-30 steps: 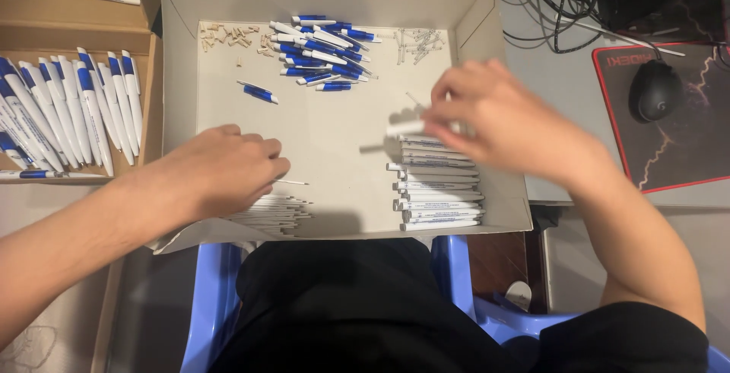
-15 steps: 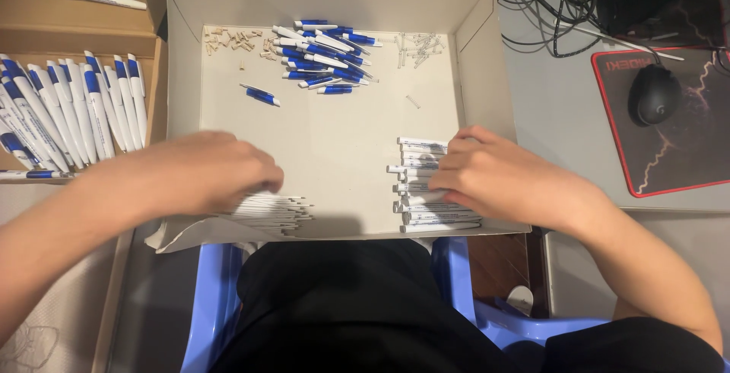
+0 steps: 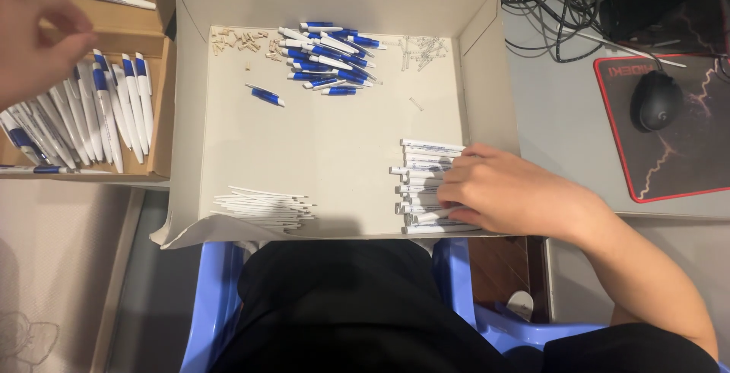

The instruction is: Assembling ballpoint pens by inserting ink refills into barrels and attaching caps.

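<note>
A shallow grey cardboard tray rests on my lap. My right hand lies on a stack of white pen barrels at the tray's near right, fingertips curled around one of them. My left hand hovers at the far left above assembled blue-and-white pens in a brown box. Its fingers are loosely bent, and I cannot see anything in them. Thin white refills lie at the tray's near left. Blue-and-white pen tops are heaped at the tray's far side, with one stray piece apart.
Small tan parts and tiny springs lie along the tray's far edge. A black mouse sits on a red-edged mat to the right, with cables behind. Blue chair arms flank my lap.
My left hand has lifted off the refill pile and swung up and left over the brown box. My right hand came down onto the barrel stack and stayed there.
</note>
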